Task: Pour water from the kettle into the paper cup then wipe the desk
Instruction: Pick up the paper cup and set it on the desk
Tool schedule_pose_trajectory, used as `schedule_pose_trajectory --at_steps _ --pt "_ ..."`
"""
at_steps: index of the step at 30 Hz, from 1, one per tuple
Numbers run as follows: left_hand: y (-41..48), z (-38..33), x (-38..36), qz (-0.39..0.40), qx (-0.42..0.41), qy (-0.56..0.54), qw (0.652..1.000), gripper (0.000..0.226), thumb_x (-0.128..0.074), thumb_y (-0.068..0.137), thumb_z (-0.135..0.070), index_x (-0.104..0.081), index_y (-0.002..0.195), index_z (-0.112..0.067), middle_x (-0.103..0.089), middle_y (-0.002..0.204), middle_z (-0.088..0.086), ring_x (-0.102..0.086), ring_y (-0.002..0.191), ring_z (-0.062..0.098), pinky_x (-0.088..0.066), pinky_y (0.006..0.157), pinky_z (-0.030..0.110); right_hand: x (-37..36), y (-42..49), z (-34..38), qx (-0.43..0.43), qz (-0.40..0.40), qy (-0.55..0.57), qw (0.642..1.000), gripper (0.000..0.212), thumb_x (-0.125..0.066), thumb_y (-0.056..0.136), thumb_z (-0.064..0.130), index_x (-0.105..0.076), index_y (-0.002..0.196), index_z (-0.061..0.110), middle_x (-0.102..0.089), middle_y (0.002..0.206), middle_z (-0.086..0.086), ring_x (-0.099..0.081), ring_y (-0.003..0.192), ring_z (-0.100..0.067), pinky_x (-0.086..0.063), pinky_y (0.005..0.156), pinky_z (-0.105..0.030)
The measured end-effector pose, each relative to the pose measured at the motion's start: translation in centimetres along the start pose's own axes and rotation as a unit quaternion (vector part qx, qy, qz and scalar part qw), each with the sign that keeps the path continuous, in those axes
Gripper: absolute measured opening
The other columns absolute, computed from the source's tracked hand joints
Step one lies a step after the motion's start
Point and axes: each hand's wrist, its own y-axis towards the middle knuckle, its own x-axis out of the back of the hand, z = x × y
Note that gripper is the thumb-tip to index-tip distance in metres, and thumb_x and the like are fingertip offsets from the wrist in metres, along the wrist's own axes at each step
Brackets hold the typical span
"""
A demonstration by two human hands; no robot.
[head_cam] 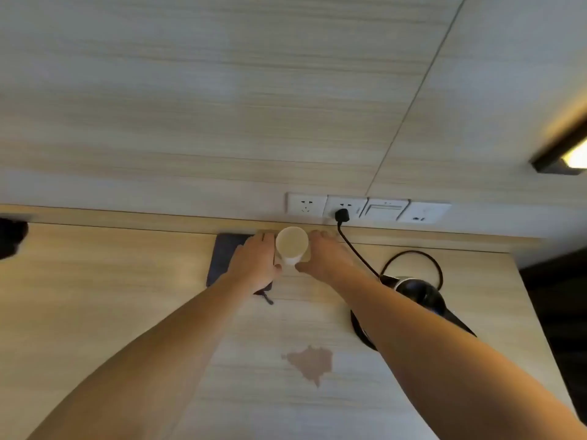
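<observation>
A white paper cup (291,244) stands upright at the back of the wooden desk (111,296), near the wall. My left hand (254,265) rests against its left side and my right hand (324,258) against its right side, both cupped around it. A dark blue cloth (224,254) lies flat under and behind my left hand. The black kettle (419,293) sits on its base at the right, partly hidden by my right forearm. A brownish wet patch (313,363) spreads on the desk between my arms.
A black cord (359,255) runs from the kettle base to a plug in the wall sockets (368,208). A dark object (11,238) sits at the desk's far left edge. The desk's right edge drops off beside the kettle.
</observation>
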Motion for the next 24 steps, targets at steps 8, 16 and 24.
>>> schedule_pose_trajectory --at_steps 8,16,24 --pt "3.6 0.3 -1.7 0.013 -0.025 -0.119 0.993 0.075 -0.083 0.079 -0.019 -0.047 0.145 -0.019 -0.061 0.137 0.006 -0.059 0.125 0.032 -0.053 0.101 0.048 -0.9 3.2 0.4 0.0 0.003 -0.005 1.0 0.076 -0.085 0.079 0.033 -0.048 0.142 0.015 -0.058 0.136 -0.006 -0.058 0.124 -0.028 -0.053 0.095 -0.041" --pt "0.0 0.8 -1.8 -0.004 -0.043 -0.158 0.987 0.07 -0.09 0.073 -0.028 -0.056 0.133 -0.017 -0.065 0.127 0.005 -0.061 0.119 0.027 -0.056 0.093 0.048 -2.1 -0.6 0.4 0.0 -0.014 0.023 1.0 0.075 -0.088 0.074 0.038 -0.051 0.137 0.019 -0.063 0.129 -0.001 -0.062 0.113 -0.025 -0.055 0.09 -0.041" --pt "-8.0 0.4 -3.9 0.027 -0.048 -0.165 0.985 0.071 -0.091 0.073 -0.027 -0.055 0.133 -0.021 -0.063 0.125 0.001 -0.061 0.115 0.024 -0.056 0.094 0.044 -5.6 -8.8 -0.1 -0.002 -0.006 0.029 1.0 0.075 -0.085 0.08 0.034 -0.048 0.143 0.019 -0.059 0.135 -0.002 -0.057 0.121 -0.025 -0.05 0.099 -0.039"
